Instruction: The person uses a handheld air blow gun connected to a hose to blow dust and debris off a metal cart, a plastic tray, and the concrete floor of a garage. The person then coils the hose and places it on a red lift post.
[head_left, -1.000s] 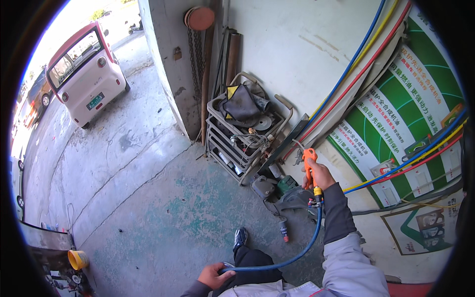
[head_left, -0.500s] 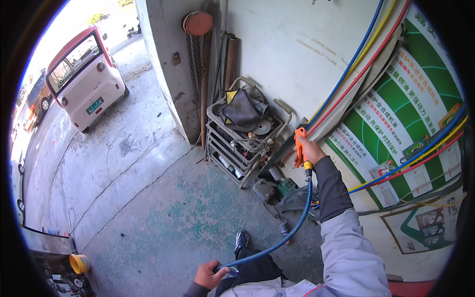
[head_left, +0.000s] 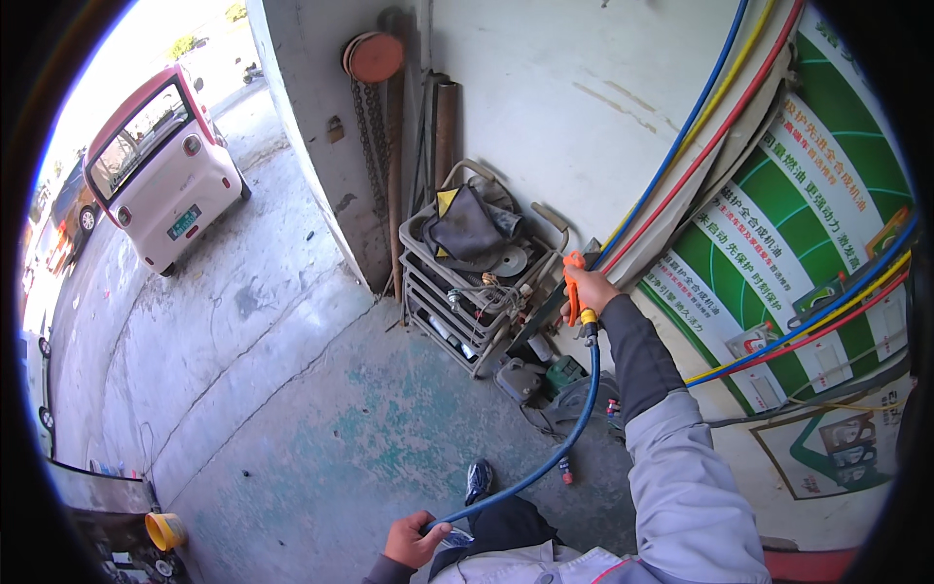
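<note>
An orange trigger gun (head_left: pixel 572 277) is in my right hand (head_left: pixel 597 294), whose fingers wrap round its grip. Under the grip, a yellow and dark fitting (head_left: pixel 589 321) joins the gun to a blue hose (head_left: pixel 587 409). The hose curves down and back toward my body. Its lower stretch runs into my left hand (head_left: pixel 413 541), which is closed round it near the lower edge. Where the hose goes beyond that hand is hidden. My right arm is stretched out toward the wall, and the gun's nozzle points up and away.
A grey metal rack cart (head_left: pixel 452 326) loaded with a dark bag and cables stands by the wall. Near it on the floor lie a grey container (head_left: pixel 518 378) and other gear. Coloured hoses (head_left: pixel 671 185) hang at right. A yellow bucket (head_left: pixel 165 531) sits lower left; a small car (head_left: pixel 161 175) stands outside.
My right hand and the orange gun have shifted slightly left, and the hose's upper part has moved with them. My left hand keeps its hold on the hose, nearly still.
</note>
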`<action>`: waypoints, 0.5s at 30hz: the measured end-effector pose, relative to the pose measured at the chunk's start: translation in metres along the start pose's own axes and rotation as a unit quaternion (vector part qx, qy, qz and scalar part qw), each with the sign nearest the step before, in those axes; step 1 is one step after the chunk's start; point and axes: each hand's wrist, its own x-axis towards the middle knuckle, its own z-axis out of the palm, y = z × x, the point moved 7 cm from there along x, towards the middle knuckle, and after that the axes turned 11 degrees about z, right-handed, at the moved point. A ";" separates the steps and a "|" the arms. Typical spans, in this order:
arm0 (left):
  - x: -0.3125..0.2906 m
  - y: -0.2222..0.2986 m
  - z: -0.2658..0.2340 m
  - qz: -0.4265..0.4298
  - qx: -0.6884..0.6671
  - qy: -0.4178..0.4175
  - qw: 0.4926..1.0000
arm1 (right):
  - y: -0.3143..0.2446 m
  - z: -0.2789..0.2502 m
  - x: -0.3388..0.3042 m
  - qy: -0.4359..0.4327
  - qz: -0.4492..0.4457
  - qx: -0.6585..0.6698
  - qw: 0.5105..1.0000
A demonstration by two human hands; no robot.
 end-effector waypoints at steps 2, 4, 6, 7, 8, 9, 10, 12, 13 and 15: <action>0.005 0.004 -0.002 0.009 0.002 0.009 1.000 | -0.001 0.001 0.009 0.001 0.017 -0.019 1.000; 0.010 0.007 -0.003 0.010 0.004 0.013 1.000 | -0.003 0.002 0.018 -0.005 0.008 -0.006 1.000; 0.015 0.010 -0.003 0.008 0.004 0.014 1.000 | -0.006 0.001 0.025 -0.010 -0.017 -0.004 1.000; 0.018 0.012 -0.004 0.017 -0.001 0.020 1.000 | -0.005 0.001 0.029 -0.012 -0.009 0.005 1.000; 0.020 0.014 -0.005 0.018 -0.003 0.023 1.000 | -0.003 0.004 0.033 -0.023 -0.010 0.009 1.000; 0.021 0.015 -0.006 0.013 0.000 0.026 1.000 | -0.002 0.006 0.036 -0.035 -0.010 0.013 0.999; 0.023 0.017 -0.007 0.017 0.000 0.026 1.000 | 0.000 0.006 0.038 -0.034 -0.003 0.003 0.999; 0.026 0.018 -0.010 0.006 0.018 0.023 1.000 | 0.004 0.007 0.042 -0.031 0.011 -0.017 0.999; 0.027 0.021 -0.011 0.018 0.015 0.027 0.999 | 0.008 0.008 0.043 -0.029 0.035 -0.030 0.999; 0.029 0.025 -0.014 0.021 0.030 0.035 0.999 | 0.009 0.011 0.042 -0.048 0.033 -0.018 0.998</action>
